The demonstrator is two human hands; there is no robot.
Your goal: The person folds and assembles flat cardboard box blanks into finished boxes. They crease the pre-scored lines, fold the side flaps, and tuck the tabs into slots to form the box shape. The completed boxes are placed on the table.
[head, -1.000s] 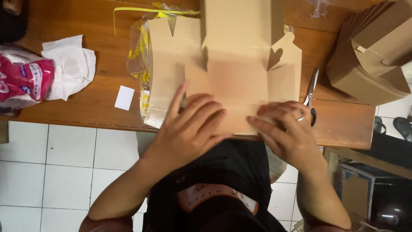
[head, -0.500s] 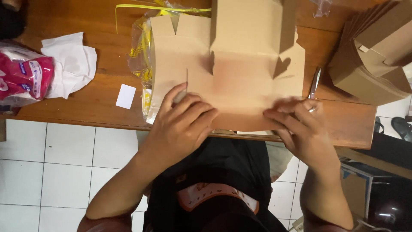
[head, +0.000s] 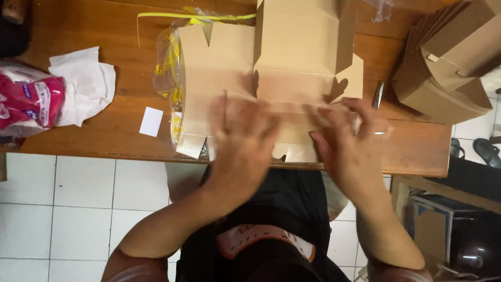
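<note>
**Both hands flat on a cardboard blank at the table's near edge**

Nearest the camera, the person's forearms are reaching up from a dark shirt toward the wooden table (head: pixel 94 133). The left hand (head: pixel 245 141) is lying palm down on the near part of the flat cardboard box blank (head: pixel 219 78), fingers spread and extended, gripping nothing. The right hand (head: pixel 347 143) is doing the same just beside it, fingers splayed, a ring showing on one of them. Both are blurred, so exactly where each fingertip is touching is hard to make out; the pressing posture looks suited to holding a panel flat along a crease.

The blank is lying at the middle of the table, its near flap overhanging the edge under the hands, its far panels folding upward and running out of the top of the frame. Under its left side a clear plastic wrapper with yellow strapping (head: pixel 169 62) is partly hidden, possibly the bundle's packing.

Further left a small white card (head: pixel 151 121), crumpled white paper (head: pixel 83 86) and a pink packet (head: pixel 26 102), cut off by the frame edge, are lying apart from the work. At the far right a stack of folded cardboard boxes (head: pixel 449 68) is sitting, with a thin metal object (head: pixel 378 94) between it and the blank, too small to identify.
</note>
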